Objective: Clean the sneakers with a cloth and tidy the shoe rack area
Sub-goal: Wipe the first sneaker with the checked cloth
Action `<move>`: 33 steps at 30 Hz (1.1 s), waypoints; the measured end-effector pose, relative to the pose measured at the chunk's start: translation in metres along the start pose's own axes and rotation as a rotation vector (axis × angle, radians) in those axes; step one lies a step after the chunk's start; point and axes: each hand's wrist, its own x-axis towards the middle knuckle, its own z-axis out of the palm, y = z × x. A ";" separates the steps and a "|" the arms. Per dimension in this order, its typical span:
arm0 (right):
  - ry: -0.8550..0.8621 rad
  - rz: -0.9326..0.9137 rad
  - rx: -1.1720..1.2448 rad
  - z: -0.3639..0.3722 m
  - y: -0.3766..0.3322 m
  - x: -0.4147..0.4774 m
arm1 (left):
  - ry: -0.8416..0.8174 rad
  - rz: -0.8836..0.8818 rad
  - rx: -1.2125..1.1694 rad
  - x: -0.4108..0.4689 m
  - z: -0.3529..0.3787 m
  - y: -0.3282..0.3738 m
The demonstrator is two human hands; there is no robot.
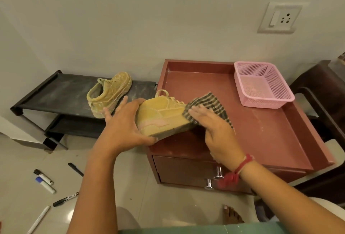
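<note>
My left hand (123, 121) grips the heel end of a tan sneaker (160, 116), holding it tilted on its side over the front left corner of the reddish-brown cabinet top (261, 131). My right hand (214, 125) presses a dark checked cloth (209, 105) against the sneaker's toe end. The other tan sneaker (110, 91), dusty and pale-streaked, stands on the top shelf of the low black shoe rack (56, 93) at the left, toe pointing toward the wall.
A pink plastic basket (261, 84) sits at the cabinet's back right. Several markers (44, 179) and pens lie scattered on the tiled floor at lower left. A dark chair (324, 93) stands to the right. A bare foot (231, 215) shows below the cabinet drawers.
</note>
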 end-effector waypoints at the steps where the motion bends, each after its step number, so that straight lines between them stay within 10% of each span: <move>1: -0.016 -0.034 0.009 0.003 0.001 -0.003 | -0.005 -0.008 -0.025 0.000 -0.001 -0.001; 33: 0.057 0.308 0.143 -0.007 0.041 0.030 | -0.080 -0.037 -0.282 0.007 -0.003 -0.021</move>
